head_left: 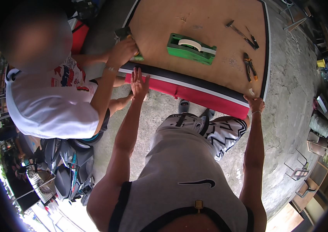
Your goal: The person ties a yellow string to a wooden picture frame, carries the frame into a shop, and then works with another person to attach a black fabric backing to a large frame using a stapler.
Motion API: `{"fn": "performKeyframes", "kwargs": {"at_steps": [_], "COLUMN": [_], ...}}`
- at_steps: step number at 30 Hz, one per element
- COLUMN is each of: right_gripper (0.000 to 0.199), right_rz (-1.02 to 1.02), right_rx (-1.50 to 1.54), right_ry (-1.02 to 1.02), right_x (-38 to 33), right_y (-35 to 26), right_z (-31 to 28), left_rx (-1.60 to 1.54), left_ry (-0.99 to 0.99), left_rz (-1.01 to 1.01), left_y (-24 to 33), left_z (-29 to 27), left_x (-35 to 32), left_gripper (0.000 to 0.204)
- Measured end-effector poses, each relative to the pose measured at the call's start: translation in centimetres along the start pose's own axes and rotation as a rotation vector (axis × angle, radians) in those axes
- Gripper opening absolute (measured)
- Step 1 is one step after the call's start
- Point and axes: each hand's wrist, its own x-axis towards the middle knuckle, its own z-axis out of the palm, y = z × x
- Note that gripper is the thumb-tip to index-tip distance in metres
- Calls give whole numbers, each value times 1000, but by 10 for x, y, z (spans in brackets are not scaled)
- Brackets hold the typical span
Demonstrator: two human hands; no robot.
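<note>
On concrete floor (288, 89), both hands — left hand (139, 83), right hand (255, 103) — grip board (210, 50).

The wearer's left hand (139, 82) lies flat on the black-edged rim of the brown plywood panel (195, 34), so its palm and whatever it presses are hidden. Just beyond it, the co-worker's hand (123, 49) covers most of a green-handled tool (137, 57); its kind cannot be told. At the near corner, the right hand (254, 103) grips the edge, with its fingertips out of sight under the panel. The panel's far side is cut off by the top edge. Beyond the right hand, small dark hand tools (242, 34) and orange-handled pliers (250, 65) are too small to identify closely. Right of that hand, clutter (326, 127) dissolves into the dark rim.
</note>
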Motion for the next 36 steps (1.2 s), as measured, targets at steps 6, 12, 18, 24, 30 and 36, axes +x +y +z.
{"fn": "performKeyframes", "kwargs": {"at_steps": [6, 12, 18, 24, 30, 36], "right_gripper": [79, 73, 66, 71, 75, 73], "right_rz": [15, -21, -40, -6, 6, 23], "right_rx": [3, -7, -9, 13, 26, 48], "right_ry": [-10, 46, 33, 34, -45, -41], "right_x": [2, 0, -2, 4, 4, 2], "right_y": [-6, -6, -7, -1, 0, 0], "right_z": [2, 1, -1, 8, 3, 2], "left_rx": [58, -74, -177, -203, -161, -71], "left_ry": [-88, -100, -96, -113, -165, -275], "left_rz": [-29, 89, 83, 91, 61, 7], "left_y": [7, 29, 45, 38, 47, 44], "left_z": [-1, 16, 15, 10, -5, -6], "left_x": [7, -24, -44, -37, -31, -33], "left_gripper": [68, 67, 66, 64, 60, 69]}}
